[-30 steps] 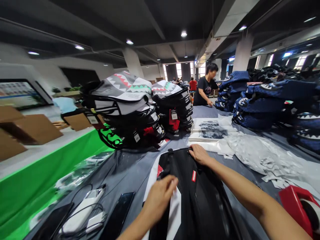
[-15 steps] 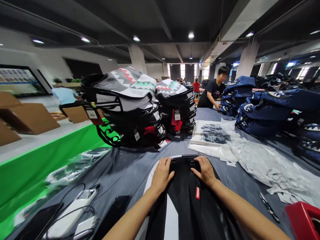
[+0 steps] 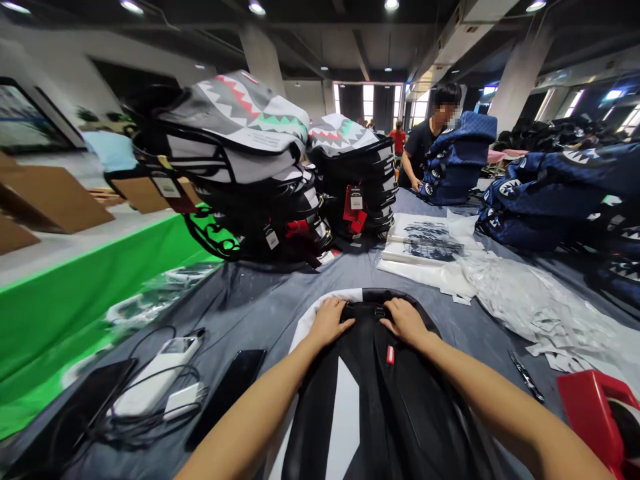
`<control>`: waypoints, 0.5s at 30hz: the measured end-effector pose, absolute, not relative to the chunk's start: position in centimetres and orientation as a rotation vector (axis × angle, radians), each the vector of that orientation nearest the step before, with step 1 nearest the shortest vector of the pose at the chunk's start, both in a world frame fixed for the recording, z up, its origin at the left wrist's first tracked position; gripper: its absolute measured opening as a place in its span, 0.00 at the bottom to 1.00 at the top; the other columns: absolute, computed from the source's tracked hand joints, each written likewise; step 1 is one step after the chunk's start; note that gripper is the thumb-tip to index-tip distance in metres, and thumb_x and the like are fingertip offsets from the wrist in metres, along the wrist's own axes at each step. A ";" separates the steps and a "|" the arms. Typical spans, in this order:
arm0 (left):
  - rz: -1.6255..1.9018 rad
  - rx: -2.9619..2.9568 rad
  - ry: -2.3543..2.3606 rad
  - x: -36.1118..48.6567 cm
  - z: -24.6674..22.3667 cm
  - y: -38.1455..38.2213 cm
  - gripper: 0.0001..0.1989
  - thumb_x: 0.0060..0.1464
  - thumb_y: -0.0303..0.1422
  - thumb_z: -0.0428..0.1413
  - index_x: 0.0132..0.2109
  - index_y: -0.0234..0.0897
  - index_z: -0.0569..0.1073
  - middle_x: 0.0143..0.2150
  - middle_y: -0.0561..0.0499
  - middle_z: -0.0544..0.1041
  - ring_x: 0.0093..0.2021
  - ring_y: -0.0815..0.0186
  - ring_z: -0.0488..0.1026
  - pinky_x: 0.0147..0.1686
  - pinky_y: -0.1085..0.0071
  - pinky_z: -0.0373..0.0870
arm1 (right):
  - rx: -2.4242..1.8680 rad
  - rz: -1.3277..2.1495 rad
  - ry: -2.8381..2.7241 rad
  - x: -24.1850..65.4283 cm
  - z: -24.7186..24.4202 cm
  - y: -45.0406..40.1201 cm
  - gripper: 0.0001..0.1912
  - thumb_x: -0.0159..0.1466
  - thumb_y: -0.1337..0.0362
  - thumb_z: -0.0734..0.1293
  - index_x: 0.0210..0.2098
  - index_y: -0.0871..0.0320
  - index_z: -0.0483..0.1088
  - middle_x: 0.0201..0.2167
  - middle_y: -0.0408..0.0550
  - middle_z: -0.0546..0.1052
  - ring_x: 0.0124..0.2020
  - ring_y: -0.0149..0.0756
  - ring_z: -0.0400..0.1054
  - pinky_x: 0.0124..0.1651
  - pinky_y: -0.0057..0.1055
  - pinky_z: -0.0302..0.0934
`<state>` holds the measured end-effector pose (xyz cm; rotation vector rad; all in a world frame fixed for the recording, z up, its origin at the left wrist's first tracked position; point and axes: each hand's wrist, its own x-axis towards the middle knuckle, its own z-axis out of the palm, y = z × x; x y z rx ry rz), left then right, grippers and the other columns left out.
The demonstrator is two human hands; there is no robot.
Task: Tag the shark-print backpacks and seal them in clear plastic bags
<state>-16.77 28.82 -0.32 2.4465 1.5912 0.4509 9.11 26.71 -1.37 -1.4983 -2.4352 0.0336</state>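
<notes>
A black bag with white panels and a small red tag [image 3: 370, 407] lies on the grey cloth, its far rounded end away from me. My left hand [image 3: 329, 321] grips the bag's upper left edge, fingers curled over it and thumb toward the middle. On the upper right edge, my right hand [image 3: 404, 321] holds the bag in the same way, beside a small black buckle. A short stretch of black fabric lies between the two thumbs. Some fingertips are hidden behind the bag's folds.
Stacked grey-and-black bags [image 3: 240, 167] rise ahead. Blue bags [image 3: 550, 193] and clear plastic packaging [image 3: 530, 307] lie right, near tweezers-like metal tool [image 3: 526, 377] and a red tape dispenser [image 3: 595, 413]. Phone [image 3: 230, 393] and white power bank [image 3: 155, 377] are left. A person [image 3: 420, 143] handles blue bags.
The view has tilted down, so the far stacks sit higher. More of the bag's far rim shows beyond my hands, which remain on it. The person has shifted a blue stack slightly left.
</notes>
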 end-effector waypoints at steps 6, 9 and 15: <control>0.522 2.497 1.604 -13.6 2.2 29.1 0.34 0.61 0.55 0.47 0.61 0.32 0.68 0.58 0.35 0.73 0.61 0.48 0.68 0.60 0.52 0.63 | -1.543 0.132 -2.472 9.5 -0.2 31.7 0.16 0.66 0.55 0.67 0.48 0.59 0.69 0.45 0.54 0.74 0.47 0.42 0.70 0.50 0.36 0.64; 0.487 2.584 1.507 -10.8 1.1 27.6 0.44 0.58 0.62 0.44 0.69 0.34 0.57 0.70 0.36 0.61 0.71 0.47 0.52 0.69 0.48 0.48 | -1.609 0.154 -2.476 9.2 -0.3 33.1 0.19 0.66 0.53 0.66 0.48 0.60 0.70 0.45 0.56 0.75 0.46 0.44 0.71 0.49 0.37 0.64; 0.341 2.530 1.533 -8.8 -2.4 27.7 0.43 0.62 0.58 0.42 0.72 0.32 0.50 0.74 0.39 0.51 0.74 0.51 0.45 0.71 0.50 0.44 | -1.522 0.178 -2.633 10.7 1.6 34.0 0.21 0.61 0.64 0.70 0.54 0.57 0.70 0.52 0.54 0.74 0.53 0.40 0.70 0.55 0.32 0.62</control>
